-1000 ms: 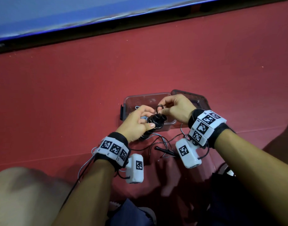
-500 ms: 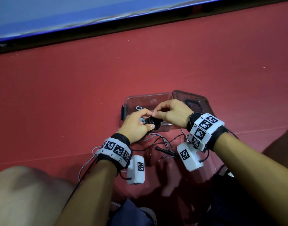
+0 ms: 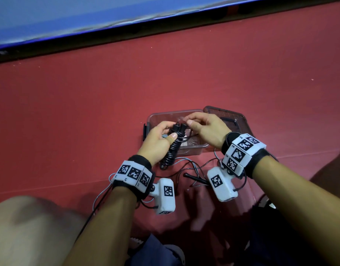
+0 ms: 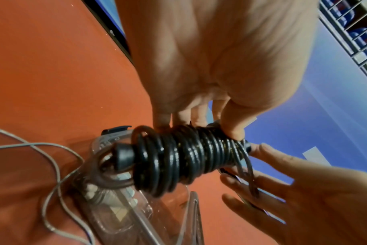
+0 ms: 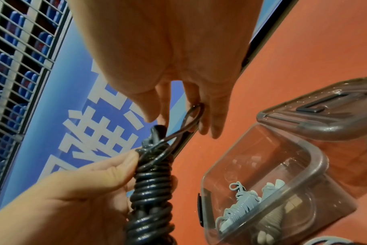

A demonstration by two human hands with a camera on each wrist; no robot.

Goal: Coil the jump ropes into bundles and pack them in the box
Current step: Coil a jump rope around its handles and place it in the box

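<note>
A black jump rope (image 3: pixel 172 150) is wound into a tight bundle around its handles. My left hand (image 3: pixel 168 132) grips it with thumb on the near side and fingers behind, tilted over the front of the clear plastic box (image 3: pixel 152 117). From the left wrist the bundle (image 4: pixel 189 159) lies across the fingertips. My right hand (image 3: pixel 186 121) is at the bundle's far end and holds a loose loop (image 5: pixel 192 118) of the black rope between its fingers. A grey coiled rope (image 5: pixel 240 204) lies inside the box (image 5: pixel 316 159).
The box's dark lid (image 3: pixel 227 117) lies just right of it on the red floor. Loose grey and black cords (image 3: pixel 186 166) and a black handle (image 3: pixel 195 178) lie between my wrists. My knee (image 3: pixel 25 227) is at bottom left. A blue board (image 3: pixel 88 16) runs along the far edge.
The black bundle has turned from end-on to lengthways and risen over the box's front. My right hand has moved to its far end and taken the rope loop.
</note>
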